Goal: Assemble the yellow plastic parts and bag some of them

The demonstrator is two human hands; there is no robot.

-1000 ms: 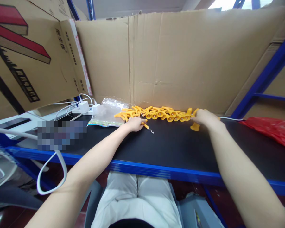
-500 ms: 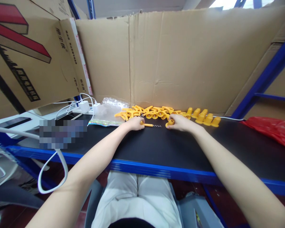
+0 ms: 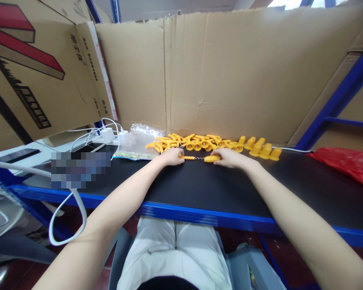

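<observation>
My left hand [image 3: 174, 156] is closed on a yellow corkscrew [image 3: 190, 158] with a ridged shaft, its handle end hidden in my fingers. The thin metal spiral [image 3: 199, 158] points right. On the other side, my right hand [image 3: 225, 157] pinches a yellow bell-shaped sleeve [image 3: 211, 159] lying sideways, its left end close to the spiral's tip. I cannot tell whether the tip has entered it. Just behind both hands lies a pile of yellow corkscrews with winged handles [image 3: 189, 141]. Several loose yellow sleeves [image 3: 255, 149] stand upright to the right.
A clear plastic bag [image 3: 137, 147] lies left of the pile, near white chargers and cables [image 3: 107, 135]. A red plastic bag [image 3: 345, 163] is at the right. Cardboard [image 3: 230, 76] walls the back. The black tabletop [image 3: 196, 187] ends at a blue front rail [image 3: 205, 214].
My right hand has turned the yellow sleeve from facing me to lying sideways and moved it left toward the spiral. My left hand stays in place with the corkscrew.
</observation>
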